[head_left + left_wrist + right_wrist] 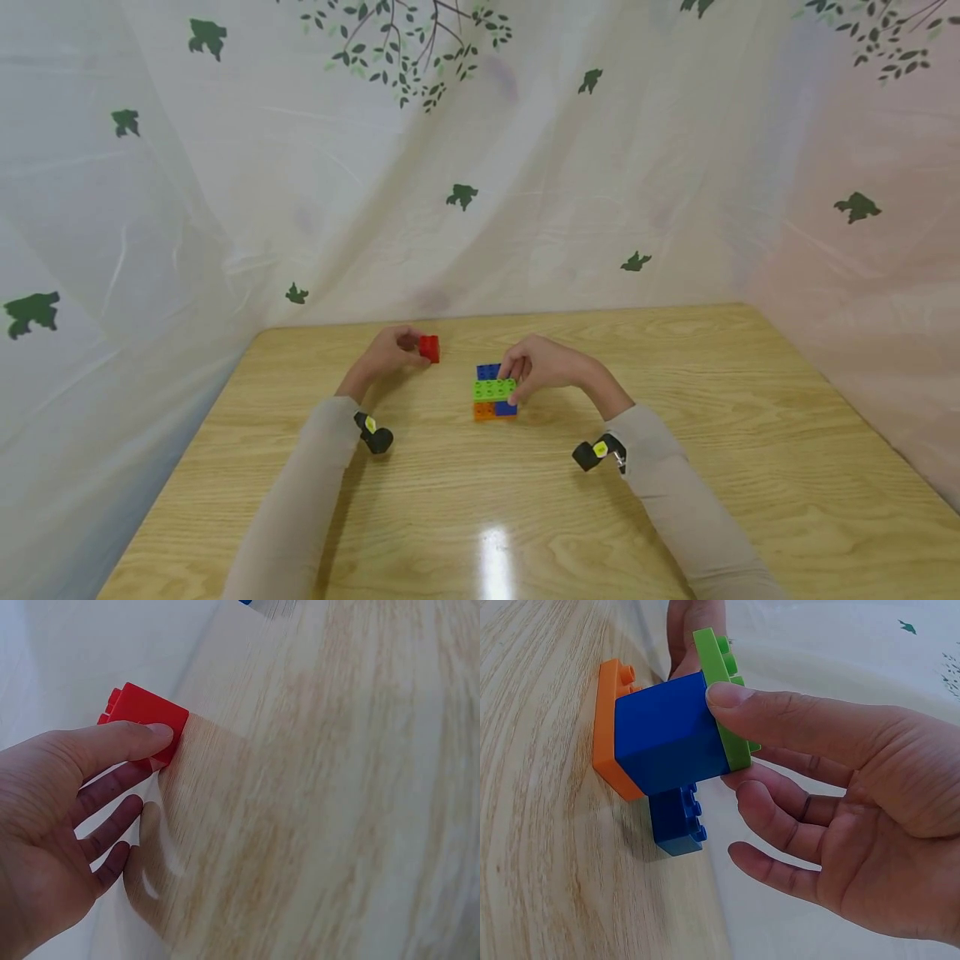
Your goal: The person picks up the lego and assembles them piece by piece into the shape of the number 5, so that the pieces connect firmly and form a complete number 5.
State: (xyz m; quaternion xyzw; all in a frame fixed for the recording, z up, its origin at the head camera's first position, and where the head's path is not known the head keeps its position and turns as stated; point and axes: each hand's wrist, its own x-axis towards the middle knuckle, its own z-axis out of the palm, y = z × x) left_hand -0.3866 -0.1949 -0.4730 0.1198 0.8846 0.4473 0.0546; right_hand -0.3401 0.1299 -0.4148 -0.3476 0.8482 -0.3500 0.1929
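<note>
Between the thumb and index finger of my left hand [392, 350] is a red toy brick [154, 712], pinched at the table's surface near the far side. My right hand [553, 363] pinches a lime green brick [491, 388], thumb on its near edge and fingers behind. The green brick sits on top of a blue block [671, 727], which stands at one end of a flat orange brick [613, 712]. Just behind this stack a separate blue brick [676, 821] with studs lies on the table; my right fingers partly cover it in the head view.
The wooden table [465, 492] runs back to a pale curtain [525, 275] printed with green leaves, which also hangs at both sides. A small black camera [375, 435] is strapped to the left wrist, and another [592, 452] to the right.
</note>
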